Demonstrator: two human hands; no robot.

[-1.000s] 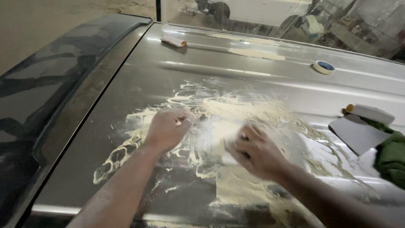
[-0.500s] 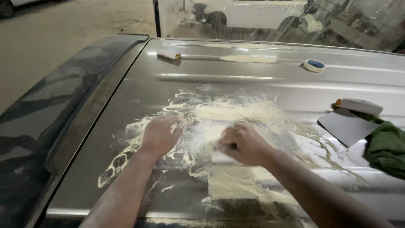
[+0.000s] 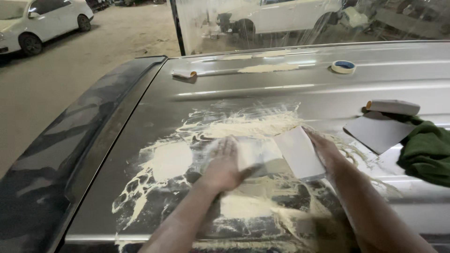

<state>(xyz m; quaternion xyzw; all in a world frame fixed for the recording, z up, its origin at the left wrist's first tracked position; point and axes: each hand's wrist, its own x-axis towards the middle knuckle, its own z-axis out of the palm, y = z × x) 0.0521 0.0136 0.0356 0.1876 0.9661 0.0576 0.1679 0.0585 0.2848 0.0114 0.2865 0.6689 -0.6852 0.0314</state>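
Observation:
I look down on a grey car roof point(image 3: 281, 93) smeared with pale yellow filler point(image 3: 234, 126). My left hand point(image 3: 222, 164) lies flat on the panel, fingers together, its edge touching a sheet of sandpaper point(image 3: 293, 152). The sheet is pale and partly lifted off the metal. My right hand point(image 3: 323, 147) holds the sheet's right edge, fingers pressed along it. Dust and filler cover both hands.
A wide metal spreader point(image 3: 375, 131) with a pale handle point(image 3: 393, 107) lies to the right beside a green rag point(image 3: 426, 150). A blue-and-white tape roll point(image 3: 343, 66) and a small scraper point(image 3: 183, 74) sit farther back. White cars stand beyond.
Both hands have slid toward the near edge of the roof. The sandpaper, earlier pressed flat under the right hand, now stands lifted and spread between the hands.

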